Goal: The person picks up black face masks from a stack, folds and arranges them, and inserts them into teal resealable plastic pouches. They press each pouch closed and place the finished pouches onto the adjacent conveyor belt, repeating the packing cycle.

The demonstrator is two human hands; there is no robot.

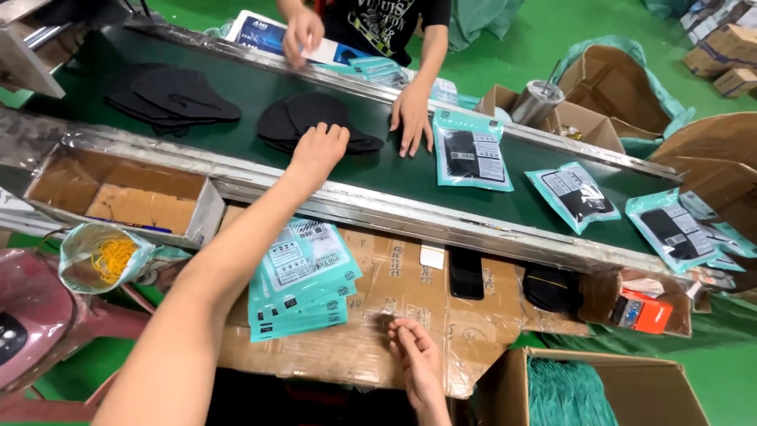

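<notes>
Cardboard box [118, 207] by the belt's near rail holds only a loose sheet of cardboard, and a small plastic bag [101, 256] beside it holds yellow rubber bands. Another box [631, 386] at lower right is stuffed with teal material, possibly more pouches. On the green conveyor belt [260, 87], the left hand [318, 147] rests fingers-down on a pile of black masks [315, 118], not visibly gripping. The right hand [413, 355] hovers loosely open over the taped cardboard worktop [394, 276], near a stack of teal pouches [303, 276].
</notes>
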